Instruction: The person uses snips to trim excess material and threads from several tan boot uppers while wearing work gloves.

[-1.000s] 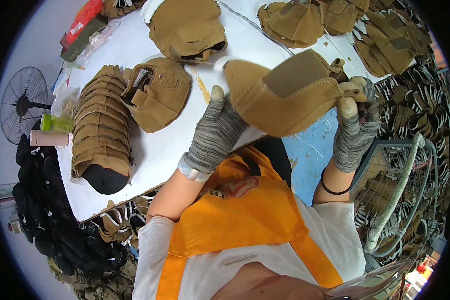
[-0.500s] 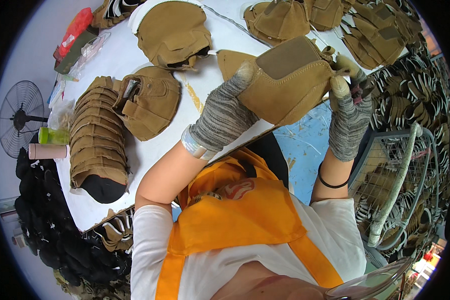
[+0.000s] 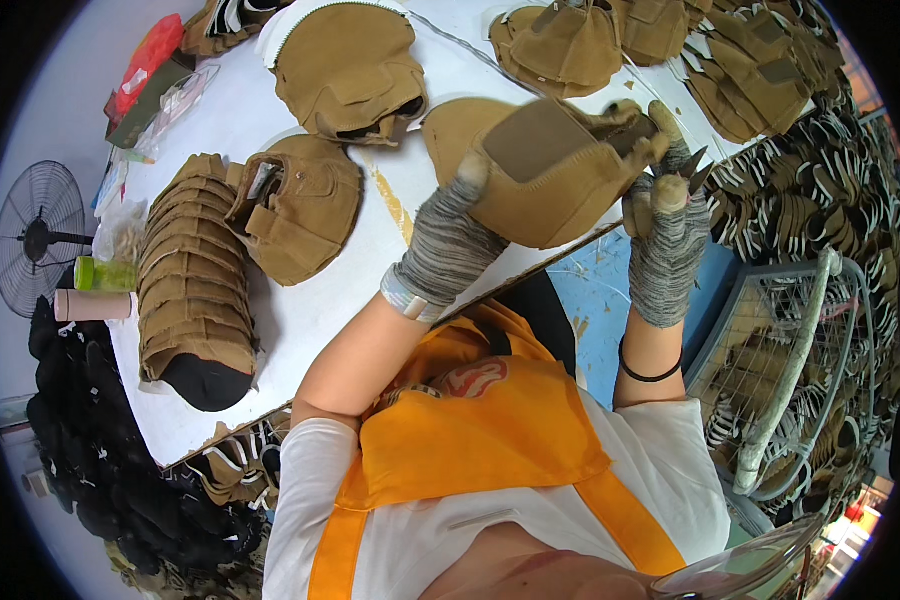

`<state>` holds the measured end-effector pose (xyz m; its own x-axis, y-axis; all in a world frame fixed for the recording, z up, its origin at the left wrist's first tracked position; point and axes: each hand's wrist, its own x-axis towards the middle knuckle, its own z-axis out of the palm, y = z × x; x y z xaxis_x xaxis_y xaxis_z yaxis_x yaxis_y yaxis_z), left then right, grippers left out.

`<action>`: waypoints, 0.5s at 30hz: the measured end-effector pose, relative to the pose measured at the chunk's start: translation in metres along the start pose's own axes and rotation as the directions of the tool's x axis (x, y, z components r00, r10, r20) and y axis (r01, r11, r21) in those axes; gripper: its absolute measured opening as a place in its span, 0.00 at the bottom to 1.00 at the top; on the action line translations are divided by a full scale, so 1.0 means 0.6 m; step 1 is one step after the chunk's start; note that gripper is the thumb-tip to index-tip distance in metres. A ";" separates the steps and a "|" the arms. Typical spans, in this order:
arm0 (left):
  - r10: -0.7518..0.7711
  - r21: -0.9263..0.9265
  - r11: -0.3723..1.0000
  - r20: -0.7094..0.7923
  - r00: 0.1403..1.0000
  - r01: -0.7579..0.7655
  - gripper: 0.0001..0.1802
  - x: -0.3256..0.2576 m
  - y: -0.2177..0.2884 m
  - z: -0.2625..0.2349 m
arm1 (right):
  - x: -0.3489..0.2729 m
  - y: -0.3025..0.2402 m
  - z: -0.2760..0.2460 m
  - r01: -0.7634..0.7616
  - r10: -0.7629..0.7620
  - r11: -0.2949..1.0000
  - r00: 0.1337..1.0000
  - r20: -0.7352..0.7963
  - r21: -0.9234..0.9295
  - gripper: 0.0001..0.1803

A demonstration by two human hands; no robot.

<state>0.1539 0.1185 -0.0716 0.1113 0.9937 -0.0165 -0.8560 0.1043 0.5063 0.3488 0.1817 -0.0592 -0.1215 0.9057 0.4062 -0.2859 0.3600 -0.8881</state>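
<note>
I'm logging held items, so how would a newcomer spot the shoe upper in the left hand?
Find the white table, then the grey-gloved left hand by its near edge. That hand holds the brown shoe upper, its darker side panel facing the camera. Unlike the other brown uppers lying on the table, this one is in a hand.

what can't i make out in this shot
- Left grip, head view: its far side is hidden behind the held upper.
- Dark tool, head view: only its pointed end shows; the right grip covers the rest.
- Top-left pile, head view: cut off by the upper edge.
</note>
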 end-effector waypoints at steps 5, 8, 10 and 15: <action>0.059 0.419 0.905 0.066 0.996 -0.082 0.37 0.001 -0.010 -0.025 | -0.015 0.004 0.020 0.033 -0.034 0.981 0.999 0.006 0.189 0.36; 0.082 0.575 0.802 0.158 0.984 -0.159 0.36 0.003 -0.013 -0.024 | -0.027 -0.005 0.025 0.014 -0.014 0.997 1.000 -0.002 0.076 0.43; 0.071 0.648 0.740 0.189 0.979 -0.178 0.36 -0.003 -0.016 -0.019 | -0.032 -0.020 0.025 -0.020 -0.005 0.964 0.996 -0.091 -0.264 0.42; -0.029 0.670 0.731 0.214 0.976 -0.125 0.37 -0.001 -0.019 -0.023 | -0.034 -0.040 0.004 0.204 -0.252 0.944 0.953 -0.168 -0.261 0.35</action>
<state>0.1569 0.1175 -0.0893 0.2413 0.9582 0.1535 -0.3016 -0.0762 0.9504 0.3560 0.1540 -0.0455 0.1164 0.8100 0.5748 -0.0470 0.5826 -0.8114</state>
